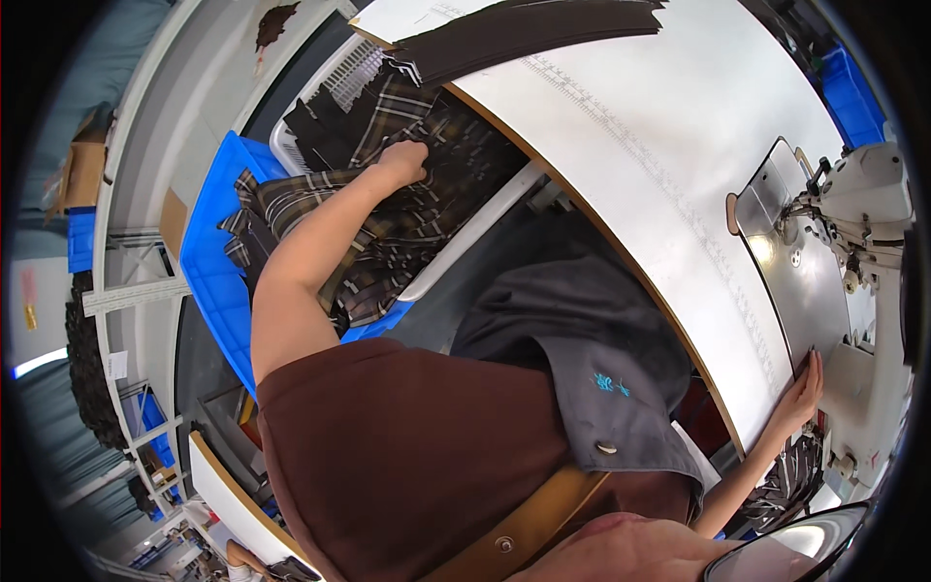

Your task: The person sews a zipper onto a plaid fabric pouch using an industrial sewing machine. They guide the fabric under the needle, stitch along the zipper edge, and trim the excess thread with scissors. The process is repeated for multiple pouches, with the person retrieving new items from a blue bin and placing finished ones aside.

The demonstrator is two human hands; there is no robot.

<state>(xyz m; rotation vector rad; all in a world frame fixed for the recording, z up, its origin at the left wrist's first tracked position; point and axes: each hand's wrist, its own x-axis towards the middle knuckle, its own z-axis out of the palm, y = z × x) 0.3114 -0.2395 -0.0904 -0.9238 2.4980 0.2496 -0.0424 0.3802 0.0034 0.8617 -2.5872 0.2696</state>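
On the left, my left hand [402, 163] reaches over a heap of dark plaid fabric pieces [388, 218]. Its fingers are curled shut on a plaid fabric piece [393, 112]; the fingertips are hidden. The heap lies in a white basket [464, 238] and spills over a blue bin [208, 238]. At the far right, my right hand [803, 393] lies with fingers stretched out at the table edge, beside the metal bed plate [810, 276] of a sewing machine [866, 189]. It holds nothing that I can see.
A stack of dark fabric strips [529, 41] lies on the far part of the white table [621, 126], which has printed ruler markings. Dark grey cloth [572, 306] covers my lap. Striped fabric [790, 477] hangs below the machine. Another blue bin [853, 97] stands beyond.
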